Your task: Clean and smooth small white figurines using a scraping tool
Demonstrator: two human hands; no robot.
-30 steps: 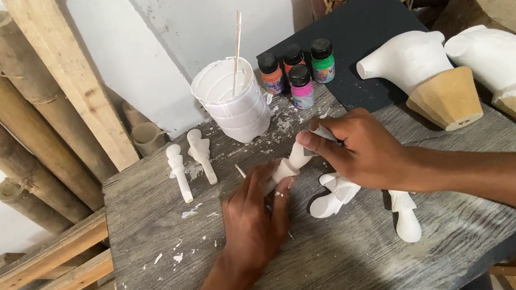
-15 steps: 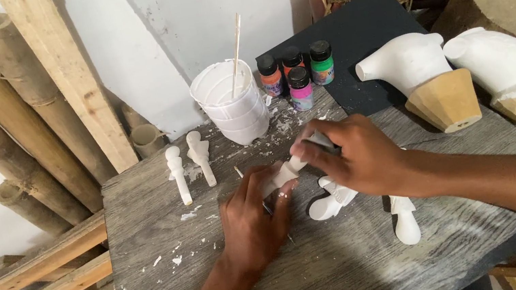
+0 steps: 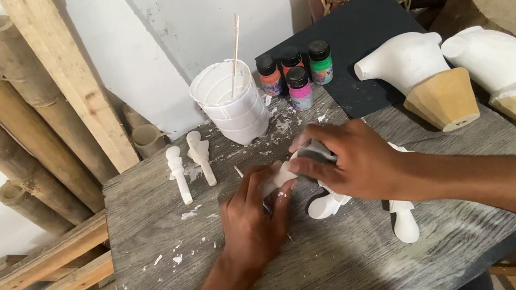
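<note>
Head view: my left hand point(image 3: 249, 219) lies flat-ish on the grey wooden table point(image 3: 155, 278), fingers closed round the near end of a small white carved piece point(image 3: 277, 178), pinning it down. The piece sticks out past my fingertips twd the right. My right hand point(image 3: 351, 165) sits just above that far end, clenched on a small grey sanding block point(image 3: 313, 153), pressed vs the piece. Under my right wrist: more white figurines point(image 3: 405, 222). Two white pegs point(image 3: 189, 166) lie left, well apart. Behind: white cup w/ stick point(image 3: 231, 104), four paint bottles point(image 3: 294, 70), two white busts on wooden bases point(image 3: 427, 80).
</note>
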